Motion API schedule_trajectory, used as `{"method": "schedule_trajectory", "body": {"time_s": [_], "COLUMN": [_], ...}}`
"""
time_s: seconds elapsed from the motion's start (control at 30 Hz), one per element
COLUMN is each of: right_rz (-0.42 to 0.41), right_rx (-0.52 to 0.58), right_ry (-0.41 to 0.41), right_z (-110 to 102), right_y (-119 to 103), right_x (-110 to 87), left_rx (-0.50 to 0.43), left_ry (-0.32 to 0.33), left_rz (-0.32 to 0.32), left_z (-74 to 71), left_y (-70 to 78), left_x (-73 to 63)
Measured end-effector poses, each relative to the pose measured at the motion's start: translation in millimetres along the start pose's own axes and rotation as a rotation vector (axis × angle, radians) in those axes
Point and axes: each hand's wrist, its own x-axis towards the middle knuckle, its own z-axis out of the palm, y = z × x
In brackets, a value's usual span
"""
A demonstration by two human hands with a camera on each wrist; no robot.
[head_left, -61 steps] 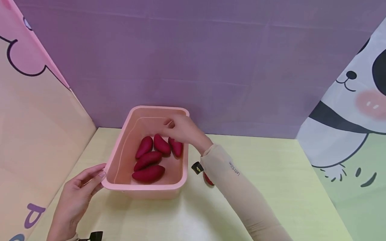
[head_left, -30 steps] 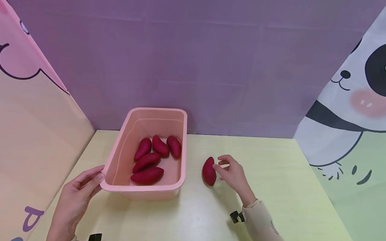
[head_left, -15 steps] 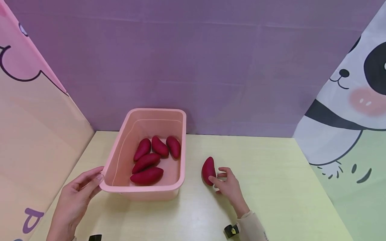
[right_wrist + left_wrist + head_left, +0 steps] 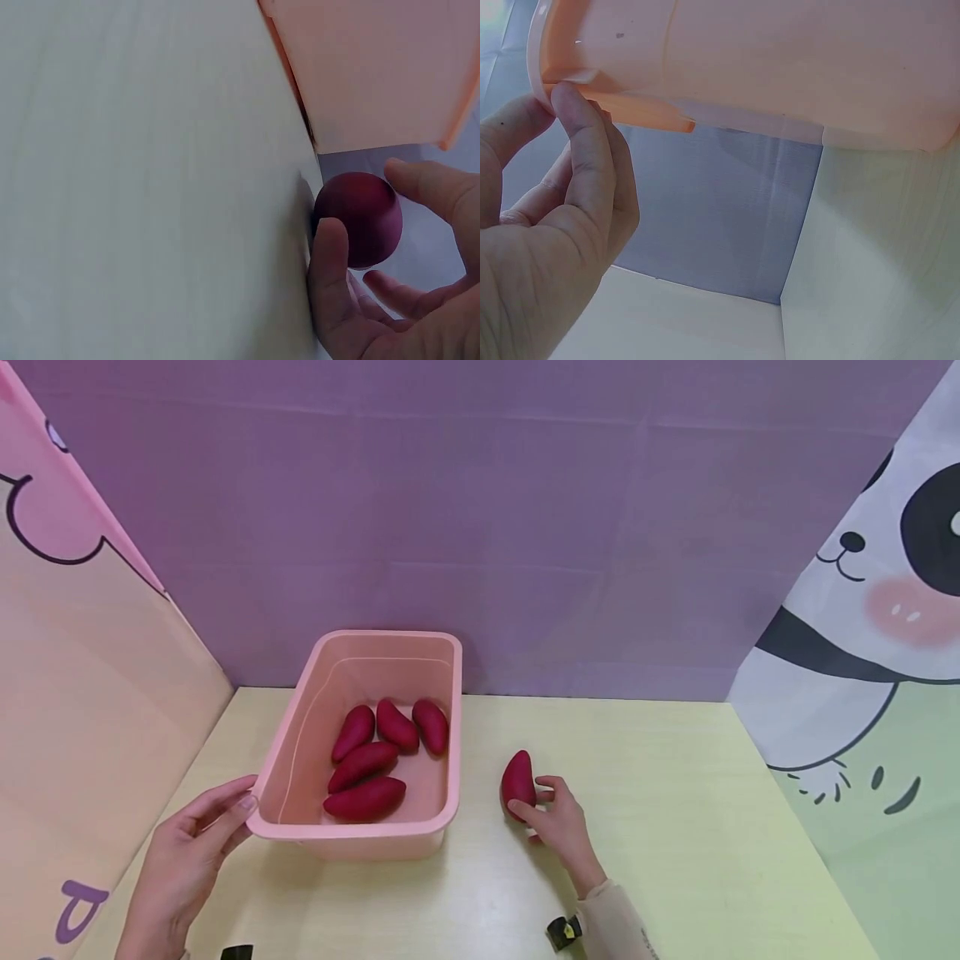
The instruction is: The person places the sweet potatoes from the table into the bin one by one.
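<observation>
A purple-red sweet potato [image 4: 517, 781] lies on the table to the right of the pink plastic bin. My right hand [image 4: 561, 827] is at its near right side, with thumb and fingers curled about it. The right wrist view shows the sweet potato [image 4: 364, 217] end-on between the fingertips, close against the tabletop. My left hand [image 4: 187, 852] pinches the near left corner of the pink bin [image 4: 360, 831] at its rim. In the left wrist view, thumb and fingers of the left hand [image 4: 570, 187] meet at the bin's lip. Several more sweet potatoes [image 4: 366, 799] rest on the bin's floor.
The pale yellow table [image 4: 660, 810] ends at a purple cloth backdrop [image 4: 525, 527]. A panel with a panda print [image 4: 847, 635] stands on the right. Another printed panel [image 4: 97, 693] borders the left side, near the left hand.
My right hand came out from over the bin to the sweet potato on the table, then moved slightly left and closed about it. The left hand kept its hold on the bin.
</observation>
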Motion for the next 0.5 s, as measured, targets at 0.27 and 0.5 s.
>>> {"method": "schedule_trajectory", "body": {"time_s": [0.27, 0.5], "right_rz": [0.01, 0.013], "right_rx": [-0.002, -0.004], "right_ry": [0.018, 0.019], "right_z": [1.3, 0.8], "right_y": [0.3, 1.1], "right_x": [0.2, 0.7], "left_rx": [0.012, 0.025], "left_ry": [-0.006, -0.006], "left_rz": [0.009, -0.01], "left_z": [-0.7, -0.8], "left_y": [0.2, 1.4], "left_x": [-0.3, 0.1]}}
